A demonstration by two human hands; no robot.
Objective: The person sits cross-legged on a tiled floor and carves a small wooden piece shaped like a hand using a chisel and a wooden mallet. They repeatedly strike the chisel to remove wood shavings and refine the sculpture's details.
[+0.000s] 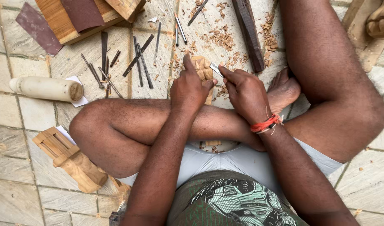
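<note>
a small pale wood carving (203, 69) is pinned to the stone floor (16, 196) by the left hand (189, 88); a chisel (216, 69) is gripped in the right hand (244, 93); relief is partly cut, judging by shavings (220, 38); finishing seems left.

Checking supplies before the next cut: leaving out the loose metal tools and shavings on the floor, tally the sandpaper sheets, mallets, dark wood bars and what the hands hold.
Sandpaper sheets: 2
Pale mallet: 1
Dark wood bar: 1
Carving gripped by the left hand: 1
Chisel in the right hand: 1
Total: 6
</note>
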